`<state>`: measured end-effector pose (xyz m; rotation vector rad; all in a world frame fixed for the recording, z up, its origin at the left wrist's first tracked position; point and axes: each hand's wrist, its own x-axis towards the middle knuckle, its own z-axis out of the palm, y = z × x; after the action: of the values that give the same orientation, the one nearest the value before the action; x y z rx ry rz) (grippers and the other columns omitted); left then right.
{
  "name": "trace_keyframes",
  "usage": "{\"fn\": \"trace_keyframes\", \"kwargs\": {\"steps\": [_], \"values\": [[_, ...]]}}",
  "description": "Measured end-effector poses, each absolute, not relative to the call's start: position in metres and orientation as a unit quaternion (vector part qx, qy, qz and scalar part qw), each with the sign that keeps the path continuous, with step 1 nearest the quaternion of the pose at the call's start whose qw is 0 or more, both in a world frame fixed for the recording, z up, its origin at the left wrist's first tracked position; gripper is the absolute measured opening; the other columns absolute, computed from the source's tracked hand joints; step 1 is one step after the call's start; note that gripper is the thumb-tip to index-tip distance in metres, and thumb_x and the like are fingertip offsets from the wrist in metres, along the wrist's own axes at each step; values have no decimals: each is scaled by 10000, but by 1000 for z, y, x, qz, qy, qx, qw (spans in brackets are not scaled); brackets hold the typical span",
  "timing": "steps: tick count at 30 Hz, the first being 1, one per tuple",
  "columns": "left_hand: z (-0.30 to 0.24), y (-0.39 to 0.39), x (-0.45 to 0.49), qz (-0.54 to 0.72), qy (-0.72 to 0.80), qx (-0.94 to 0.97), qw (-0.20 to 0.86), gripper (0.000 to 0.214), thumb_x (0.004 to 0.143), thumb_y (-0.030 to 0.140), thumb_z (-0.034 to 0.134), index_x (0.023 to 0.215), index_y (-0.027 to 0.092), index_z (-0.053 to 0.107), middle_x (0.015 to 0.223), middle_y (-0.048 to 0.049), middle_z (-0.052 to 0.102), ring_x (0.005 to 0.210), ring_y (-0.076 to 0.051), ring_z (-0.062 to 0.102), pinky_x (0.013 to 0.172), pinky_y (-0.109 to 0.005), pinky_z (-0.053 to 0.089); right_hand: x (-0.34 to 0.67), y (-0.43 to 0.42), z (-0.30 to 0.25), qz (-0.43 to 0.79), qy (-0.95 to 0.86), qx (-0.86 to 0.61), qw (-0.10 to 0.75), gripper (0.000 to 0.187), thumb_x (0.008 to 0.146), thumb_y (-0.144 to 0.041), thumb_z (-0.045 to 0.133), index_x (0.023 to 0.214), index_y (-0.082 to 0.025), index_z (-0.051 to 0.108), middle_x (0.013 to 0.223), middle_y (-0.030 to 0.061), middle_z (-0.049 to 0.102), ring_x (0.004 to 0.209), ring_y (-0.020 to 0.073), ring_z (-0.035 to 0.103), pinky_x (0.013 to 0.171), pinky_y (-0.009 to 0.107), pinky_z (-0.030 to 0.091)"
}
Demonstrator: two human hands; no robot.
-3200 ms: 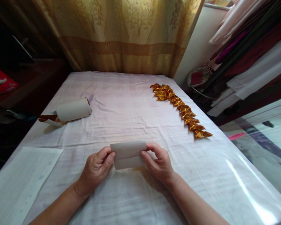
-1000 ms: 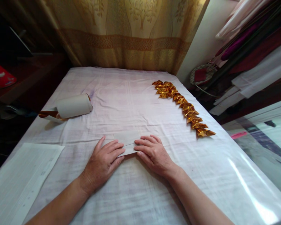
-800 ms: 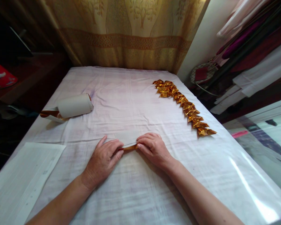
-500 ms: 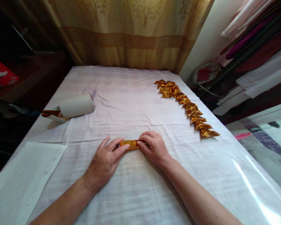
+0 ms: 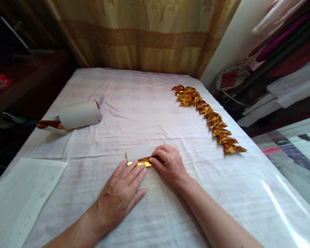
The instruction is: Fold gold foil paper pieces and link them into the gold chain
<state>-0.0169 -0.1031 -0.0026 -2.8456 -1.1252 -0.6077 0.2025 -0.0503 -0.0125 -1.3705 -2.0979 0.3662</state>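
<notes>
One gold-backed paper (image 5: 138, 153), its fold seemingly being flattened

Half a second ago the left hand (image 5: 120, 189) curled around the gold band (image 5: 148, 164), thumb on top; now it is opened out, fingers laid flat over the band and thumb off on the near side. That looks like a shift from turning the fold to pressing it. The right hand (image 5: 169, 163) pinches the other end between thumb and fingers, the two hands close but apart. Both are on the paper, which lies to the right of the roll (image 5: 79, 115) and nearer the person.

Counted: one paper in hand, one roll, one white sheet (image 5: 28, 193) on the roll's near side, and one row of gold folded pieces (image 5: 214, 120) well to the roll's right, roughly a dozen, overlapping too much for a sure count
</notes>
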Motion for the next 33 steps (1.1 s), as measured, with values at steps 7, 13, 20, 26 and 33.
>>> {"fn": "trace_keyframes", "kwargs": {"steps": [7, 13, 20, 26, 33], "values": [[-6, -104, -18, -189, -374, -908, -1, 439, 1008, 373, 452, 1396, 183, 529, 1394, -57, 613, 1334, -220, 517, 1219, -408, 260, 204, -51, -14, 135, -788, -517, 305, 128, 925, -248, 594, 831, -227, 678, 880, 31, 693, 861, 186, 632, 795, 342, 393], [-7, -104, -18, -179, -375, -910, -7, 468, 995, 359, 478, 1420, 164, 502, 1429, -80, 579, 1365, -244, 481, 1198, -429, 314, 203, -51, -13, 128, -789, -520, 301, 154, 938, -268, 584, 825, -224, 679, 877, 38, 691, 852, 191, 620, 787, 344, 386], [-7, -104, -19, -171, -375, -911, -1, 482, 978, 331, 514, 1418, 135, 496, 1443, -93, 564, 1373, -254, 468, 1179, -434, 351, 203, -50, -14, 127, -789, -518, 305, 152, 934, -268, 599, 819, -213, 681, 851, 35, 683, 823, 190, 616, 769, 335, 392], [-8, -103, -19, -161, -379, -911, -14, 510, 979, 326, 499, 1450, 135, 456, 1470, -98, 535, 1390, -258, 452, 1168, -441, 376, 202, -50, -14, 128, -785, -528, 300, 163, 938, -282, 584, 819, -222, 677, 858, 42, 685, 832, 193, 618, 776, 338, 404], [-9, -103, -18, -167, -385, -907, -38, 524, 972, 305, 501, 1470, 156, 435, 1467, -102, 537, 1390, -260, 453, 1177, -451, 371, 202, -49, -14, 131, -783, -528, 301, 147, 930, -273, 597, 812, -223, 670, 857, 41, 686, 838, 195, 623, 779, 338, 409]]}}
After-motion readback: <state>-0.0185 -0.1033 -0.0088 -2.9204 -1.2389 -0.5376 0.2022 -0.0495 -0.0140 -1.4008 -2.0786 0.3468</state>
